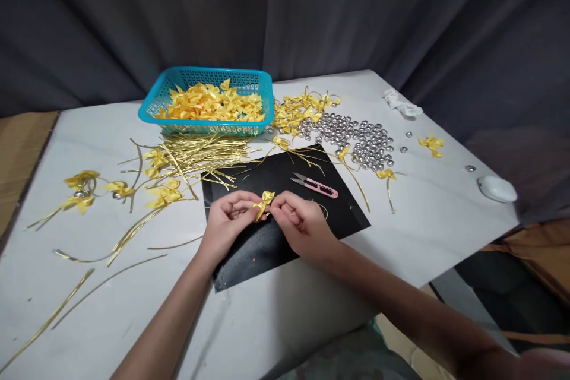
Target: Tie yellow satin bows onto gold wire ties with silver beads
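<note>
Between my hands, over a black mat [267, 249], is a small yellow ribbon bow [266, 202]. My left hand [231, 217] pinches the bow between thumb and fingers. Close against its right side, my right hand [303, 219] has thumb and fingers pressed together; a thin strand, perhaps gold tie, shows at the fingers, but what they grip is mostly hidden. Pink-handled thread snips [315, 184] lie on the mat just beyond my right hand, blades pointing left. A curved gold strand [325, 211] lies beside that hand.
A blue basket [205, 123] of yellow bows stands at the back. Before it lies a pile of gold twist ties [200, 154]. Silver bells [369, 142] spread to its right. Finished-looking bows with ties [164, 193] lie left. A white mouse [497, 188] sits near the right edge.
</note>
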Tool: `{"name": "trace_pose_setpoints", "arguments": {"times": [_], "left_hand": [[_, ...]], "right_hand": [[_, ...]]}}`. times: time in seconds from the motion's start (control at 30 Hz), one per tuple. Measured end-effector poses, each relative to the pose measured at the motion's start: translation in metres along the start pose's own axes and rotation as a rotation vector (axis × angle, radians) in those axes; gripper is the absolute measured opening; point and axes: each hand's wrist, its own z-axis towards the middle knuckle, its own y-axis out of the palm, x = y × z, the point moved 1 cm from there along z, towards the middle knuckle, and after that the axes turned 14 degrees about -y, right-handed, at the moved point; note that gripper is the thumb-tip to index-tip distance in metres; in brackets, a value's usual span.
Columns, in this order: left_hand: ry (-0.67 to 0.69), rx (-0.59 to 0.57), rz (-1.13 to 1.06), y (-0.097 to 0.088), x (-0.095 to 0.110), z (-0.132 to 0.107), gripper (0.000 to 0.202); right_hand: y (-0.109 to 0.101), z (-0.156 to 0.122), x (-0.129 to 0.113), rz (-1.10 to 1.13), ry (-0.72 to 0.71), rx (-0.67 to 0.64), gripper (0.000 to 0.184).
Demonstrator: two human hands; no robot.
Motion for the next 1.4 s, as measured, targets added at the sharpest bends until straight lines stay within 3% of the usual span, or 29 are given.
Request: {"name": "trace_pose_setpoints", "arguments": {"times": [0.43, 0.6, 1.4], "left_hand": [[-0.006, 0.033, 0.035, 0.0, -0.0009, -0.0014, 0.009], [0.005, 0.04, 0.056, -0.0001, -0.0003, -0.0004, 0.01], [-0.034, 0.032, 0.059, 0.0001, 0.0009, 0.0002, 0.016]], "right_hand": [[-0.0003, -0.0004, -0.0029, -0.049, -0.098, -0.009, 0.015], [-0.0007, -0.0006, -0.0037, -0.039, -0.079, -0.041, 0.015], [0.0031, -0.0045, 0.0054, -0.027, -0.038, 0.043, 0.014]]}}
